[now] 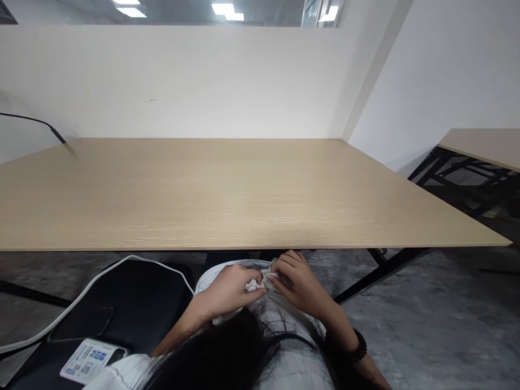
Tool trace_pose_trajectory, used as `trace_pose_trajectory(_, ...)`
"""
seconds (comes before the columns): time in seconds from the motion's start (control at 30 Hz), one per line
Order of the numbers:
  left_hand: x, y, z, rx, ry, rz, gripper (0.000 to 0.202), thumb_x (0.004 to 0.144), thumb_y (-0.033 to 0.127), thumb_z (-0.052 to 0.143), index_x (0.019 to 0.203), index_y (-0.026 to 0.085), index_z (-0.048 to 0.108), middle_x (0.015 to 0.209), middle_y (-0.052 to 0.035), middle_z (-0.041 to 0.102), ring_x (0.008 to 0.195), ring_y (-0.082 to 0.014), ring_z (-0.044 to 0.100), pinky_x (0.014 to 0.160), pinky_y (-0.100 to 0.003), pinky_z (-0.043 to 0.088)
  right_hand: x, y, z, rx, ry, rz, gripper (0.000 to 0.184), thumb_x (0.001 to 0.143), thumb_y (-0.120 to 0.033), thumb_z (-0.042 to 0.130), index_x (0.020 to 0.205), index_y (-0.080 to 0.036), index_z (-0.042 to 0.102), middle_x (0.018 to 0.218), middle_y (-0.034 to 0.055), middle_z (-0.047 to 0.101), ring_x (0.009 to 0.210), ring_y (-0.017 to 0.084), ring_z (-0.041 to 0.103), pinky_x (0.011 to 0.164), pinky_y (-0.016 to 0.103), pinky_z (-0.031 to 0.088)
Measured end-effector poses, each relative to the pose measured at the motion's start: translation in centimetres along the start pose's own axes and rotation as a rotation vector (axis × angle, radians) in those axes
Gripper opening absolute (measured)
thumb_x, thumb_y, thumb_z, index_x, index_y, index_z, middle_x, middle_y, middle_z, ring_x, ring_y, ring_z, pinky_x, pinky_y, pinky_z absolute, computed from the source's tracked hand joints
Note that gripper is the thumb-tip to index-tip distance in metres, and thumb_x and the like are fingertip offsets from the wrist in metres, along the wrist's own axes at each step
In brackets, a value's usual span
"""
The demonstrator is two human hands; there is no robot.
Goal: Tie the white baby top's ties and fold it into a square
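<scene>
My left hand (234, 288) is closed in front of my body, just below the table's near edge. Between its thumb and fingers is bunched white fabric (252, 285). Close beside it, my right hand (301, 285) has its fingers curled and pinches the same fabric, which seems to belong to the white shirt (286, 355) I am wearing. Exactly what is under the fingertips is partly hidden. A dark beaded bracelet (359, 346) circles my right wrist. Long dark hair (227, 352) hangs over the lower middle of the view.
A light wood table (227, 195) stretches ahead to the white wall (203, 81). To my left stands a black chair (134, 303), with a white labelled card or box (90, 358) and a white cable (81, 300) across it. Another table (483, 143) stands at right.
</scene>
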State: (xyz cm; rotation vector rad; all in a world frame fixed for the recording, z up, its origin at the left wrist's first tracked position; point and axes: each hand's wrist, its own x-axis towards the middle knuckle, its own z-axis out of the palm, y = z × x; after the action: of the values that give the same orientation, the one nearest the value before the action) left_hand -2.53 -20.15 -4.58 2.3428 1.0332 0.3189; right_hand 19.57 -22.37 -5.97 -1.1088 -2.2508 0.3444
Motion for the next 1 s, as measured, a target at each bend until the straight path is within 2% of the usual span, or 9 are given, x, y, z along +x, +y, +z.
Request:
trace_pose_trajectory(0.2,0.0,0.0,0.0,0.061,0.009,0.045,0.030,0.093,0.044,0.056,0.082,0.021,0.070,0.070,-0.0019,0.068,0.062,-0.0180,0.062,0.056,-0.024,0.033,-0.4,0.6,-1.5,0.135,-0.180,-0.048,0.005,0.095,-0.022,0.060,0.091,-0.021,0.062,0.090,0.0042,0.062,0.094,0.021,0.053,0.083,0.034,0.042)
trace_pose_trajectory(0.4,0.1,0.2,0.0,0.097,-0.048,0.013,0.033,0.093,0.045,0.056,0.078,0.019,0.071,0.070,-0.0029,0.068,0.066,-0.0182,0.062,0.059,-0.025,0.034,-0.7,0.9,-2.1,0.185,-0.287,-0.022,0.007,0.090,-0.015,0.064,0.090,-0.021,0.066,0.094,0.0043,0.060,0.097,0.020,0.054,0.086,0.033,0.042)
trace_pose_trajectory(0.53,0.2,0.0,-0.1,0.057,-0.054,0.012,0.036,0.092,0.051,0.059,0.080,0.019,0.072,0.069,-0.0024,0.066,0.066,-0.0180,0.060,0.059,-0.026,0.034,-1.4,1.5,-3.1,0.294,-0.345,0.005,0.003,0.089,-0.023,0.067,0.087,-0.021,0.069,0.097,0.0054,0.060,0.097,0.021,0.055,0.086,0.034,0.044)
trace_pose_trajectory(0.6,0.1,0.1,-0.6,-0.006,-0.095,0.050,0.037,0.090,0.054,0.062,0.084,0.020,0.074,0.071,-0.0024,0.066,0.068,-0.0182,0.061,0.061,-0.026,0.037,-1.9,1.7,-4.1,0.387,-0.349,0.005,0.011,0.089,-0.030,0.070,0.086,-0.020,0.069,0.097,0.0059,0.060,0.097,0.021,0.056,0.087,0.034,0.045)
trace_pose_trajectory(0.7,-0.7,0.4,-2.0,-0.116,-0.154,0.127,0.041,0.085,0.057,0.069,0.107,0.023,0.075,0.085,-0.0030,0.070,0.079,-0.0205,0.063,0.074,-0.029,0.045,-2.5,1.9,-5.6,0.554,-0.350,-0.031,0.021,0.086,-0.040,0.073,0.089,-0.019,0.072,0.098,0.0065,0.060,0.097,0.021,0.057,0.090,0.036,0.045)
trace_pose_trajectory(0.8,-2.2,0.2,-4.0,-0.157,-0.142,0.125,0.069,0.080,0.061,0.072,0.140,0.031,0.056,0.114,-0.0055,0.069,0.107,-0.0267,0.061,0.099,-0.038,0.044,-2.8,2.5,-6.3,0.696,-0.343,-0.047,0.029,0.090,-0.045,0.068,0.103,-0.020,0.074,0.105,0.0084,0.062,0.101,0.022,0.059,0.093,0.038,0.045)
trace_pose_trajectory(0.87,-3.3,-0.7,-5.1,-0.157,-0.167,0.083,0.083,0.082,0.062,0.069,0.153,0.032,0.039,0.140,-0.0087,0.057,0.128,-0.0306,0.051,0.110,-0.043,0.038,-2.9,3.5,-6.0,0.743,-0.294,0.044,0.034,0.095,-0.046,0.060,0.117,-0.022,0.070,0.116,0.0104,0.062,0.109,0.023,0.059,0.097,0.040,0.045)
trace_pose_trajectory(0.93,-4.2,-2.3,-5.8,-0.151,-0.232,0.007,0.085,0.088,0.064,0.060,0.157,0.028,0.029,0.157,-0.0110,0.040,0.141,-0.0315,0.039,0.116,-0.044,0.033,-3.1,5.0,-5.1,0.751,-0.239,0.213,0.040,0.099,-0.048,0.053,0.129,-0.024,0.063,0.123,0.0114,0.062,0.115,0.024,0.058,0.100,0.042,0.045)
trace_pose_trajectory(1.0,-4.7,-4.2,-5.8,-0.134,-0.273,-0.121,0.074,0.096,0.065,0.044,0.156,0.023,0.033,0.159,-0.0108,0.037,0.144,-0.0289,0.037,0.118,-0.042,0.031,-3.3,6.7,-3.7,0.728,-0.237,0.372,0.045,0.098,-0.053,0.050,0.132,-0.026,0.061,0.125,0.0109,0.064,0.117,0.025,0.059,0.101,0.043,0.047)
